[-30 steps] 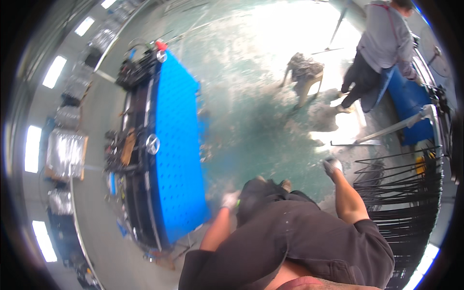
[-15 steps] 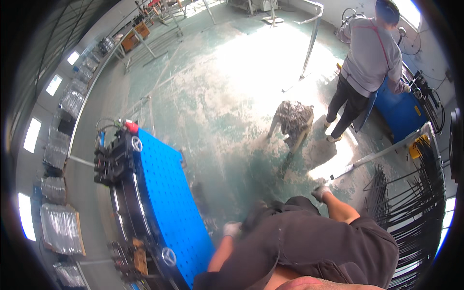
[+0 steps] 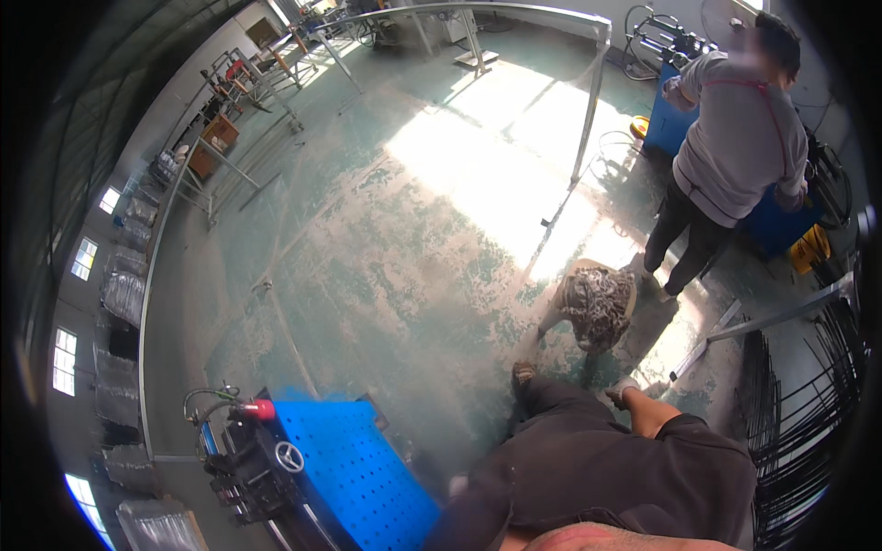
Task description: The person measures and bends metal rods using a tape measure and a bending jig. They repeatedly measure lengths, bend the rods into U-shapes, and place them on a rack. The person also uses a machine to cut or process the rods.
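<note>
My right hand (image 3: 623, 391), in a pale work glove, hangs at my right side with its fingers loosely apart and nothing visible in them. Just ahead of it is a low stool (image 3: 549, 320) topped by a crumpled grey-brown cloth (image 3: 597, 303); a gap on the picture separates hand and cloth. My left hand (image 3: 457, 484) shows only as a blurred pale patch beside my dark clothing, near the edge of a blue perforated bench (image 3: 354, 459). Its fingers are hidden. One of my shoes (image 3: 524, 370) stands on the floor close to the stool.
A co-worker (image 3: 735, 147) in a grey top stands at a blue machine (image 3: 675, 115) at the far right. Dark thin rods (image 3: 799, 413) lie bundled on a rack at right. A metal frame (image 3: 593, 110) stands ahead; wrapped stacks (image 3: 124, 294) line the left wall.
I have moved forward: the stool is closer, and the blue bench has slid down and back in view. My left hand has become mostly hidden. The co-worker's arms have shifted.
</note>
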The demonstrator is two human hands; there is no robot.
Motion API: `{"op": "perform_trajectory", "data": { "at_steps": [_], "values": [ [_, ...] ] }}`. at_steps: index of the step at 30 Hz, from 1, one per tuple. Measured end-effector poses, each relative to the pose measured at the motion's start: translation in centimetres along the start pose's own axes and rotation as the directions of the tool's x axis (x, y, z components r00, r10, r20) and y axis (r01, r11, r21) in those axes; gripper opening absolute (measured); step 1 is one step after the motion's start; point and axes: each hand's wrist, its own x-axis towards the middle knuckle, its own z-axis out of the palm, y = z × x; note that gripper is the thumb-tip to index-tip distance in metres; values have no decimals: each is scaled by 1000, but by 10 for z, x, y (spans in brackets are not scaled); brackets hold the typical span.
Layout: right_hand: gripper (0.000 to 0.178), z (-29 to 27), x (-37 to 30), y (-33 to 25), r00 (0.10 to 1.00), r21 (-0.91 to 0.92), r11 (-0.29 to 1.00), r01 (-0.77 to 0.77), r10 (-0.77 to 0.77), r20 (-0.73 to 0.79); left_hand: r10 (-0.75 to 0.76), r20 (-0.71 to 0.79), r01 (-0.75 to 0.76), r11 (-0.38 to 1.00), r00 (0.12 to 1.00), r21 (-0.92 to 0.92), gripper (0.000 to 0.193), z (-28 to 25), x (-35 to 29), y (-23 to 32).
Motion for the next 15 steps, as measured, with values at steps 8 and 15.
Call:
{"op": "perform_trajectory", "data": {
  "at_steps": [8, 15],
  "values": [
    [44, -318, -7, -340, 856, 292, 868, 401, -243, -456, -139, -76, 137, 990, 987, -38, 22, -176, 153, -59],
    [42, -438, 50, -531, 638, 197, 675, 711, -502, -583, -521, -72, 371, 691, 850, -620, 25, -244, 298, -162]
  ]
}}
